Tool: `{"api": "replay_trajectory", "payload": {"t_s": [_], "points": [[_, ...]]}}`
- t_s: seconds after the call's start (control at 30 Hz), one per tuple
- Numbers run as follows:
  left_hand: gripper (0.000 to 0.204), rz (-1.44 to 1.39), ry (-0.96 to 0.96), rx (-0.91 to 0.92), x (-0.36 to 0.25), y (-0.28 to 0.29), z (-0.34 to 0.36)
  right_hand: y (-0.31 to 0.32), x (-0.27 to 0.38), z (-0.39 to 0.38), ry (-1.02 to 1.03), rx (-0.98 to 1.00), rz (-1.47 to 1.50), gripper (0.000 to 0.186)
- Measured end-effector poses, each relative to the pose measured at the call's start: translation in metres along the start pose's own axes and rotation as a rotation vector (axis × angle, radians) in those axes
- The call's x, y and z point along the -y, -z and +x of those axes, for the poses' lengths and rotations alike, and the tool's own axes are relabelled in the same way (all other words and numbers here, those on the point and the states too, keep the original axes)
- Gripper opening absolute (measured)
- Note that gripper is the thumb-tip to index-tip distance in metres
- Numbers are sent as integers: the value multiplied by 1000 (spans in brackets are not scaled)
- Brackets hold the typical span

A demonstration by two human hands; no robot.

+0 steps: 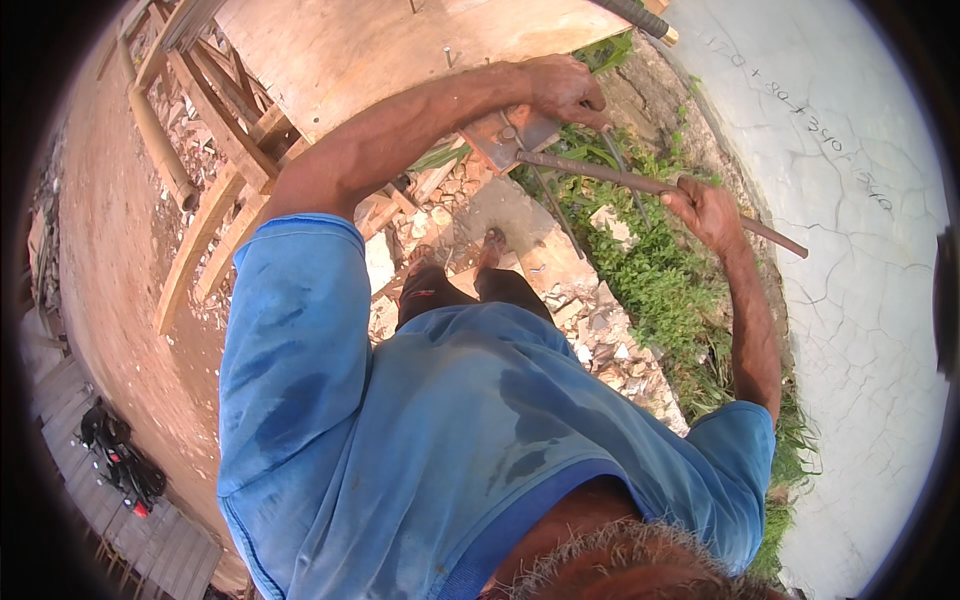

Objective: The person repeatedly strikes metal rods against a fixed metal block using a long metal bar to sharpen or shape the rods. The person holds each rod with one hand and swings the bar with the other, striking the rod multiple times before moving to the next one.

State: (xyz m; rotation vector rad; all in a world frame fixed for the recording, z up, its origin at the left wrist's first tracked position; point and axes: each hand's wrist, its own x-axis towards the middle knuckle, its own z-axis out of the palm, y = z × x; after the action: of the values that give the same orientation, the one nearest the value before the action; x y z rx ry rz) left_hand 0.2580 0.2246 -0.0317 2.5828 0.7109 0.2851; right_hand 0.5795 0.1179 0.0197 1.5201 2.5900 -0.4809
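My right hand (pixel 708 210) is wrapped round a long, rusty steel bar (pixel 640 181). One end of the bar meets a rusty metal plate with a bolt (pixel 493 140) at the edge of a wooden board (pixel 350 50); the other end sticks out towards the wall. Over the board's edge, my left hand (pixel 568 92) is closed in a fist. A thin steel rod (pixel 625 170) comes out from beneath its fingers and slants down over the plants. Another thin rod (pixel 558 212) hangs below the plate. The inside of my left grip is hidden.
Nails (pixel 449 57) stand up from the board. A cracked grey wall (pixel 830 190) rises on the right, with green plants (pixel 660 275) along it. Broken rubble (pixel 590 320) lies round my feet. Wooden frames (pixel 225 110) stand left; a motorcycle (pixel 120 460) is parked farther off.
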Motion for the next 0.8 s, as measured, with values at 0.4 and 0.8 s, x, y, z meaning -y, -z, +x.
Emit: {"api": "replay_trajectory", "payload": {"t_s": [0.4,0.8], "points": [[46,64,28,30,5,-7,3,-23,-47,-45,-342,-264,-291,32],[55,15,2,14,7,-6,2,-59,14,-115,-544,-392,-315,28]]}}
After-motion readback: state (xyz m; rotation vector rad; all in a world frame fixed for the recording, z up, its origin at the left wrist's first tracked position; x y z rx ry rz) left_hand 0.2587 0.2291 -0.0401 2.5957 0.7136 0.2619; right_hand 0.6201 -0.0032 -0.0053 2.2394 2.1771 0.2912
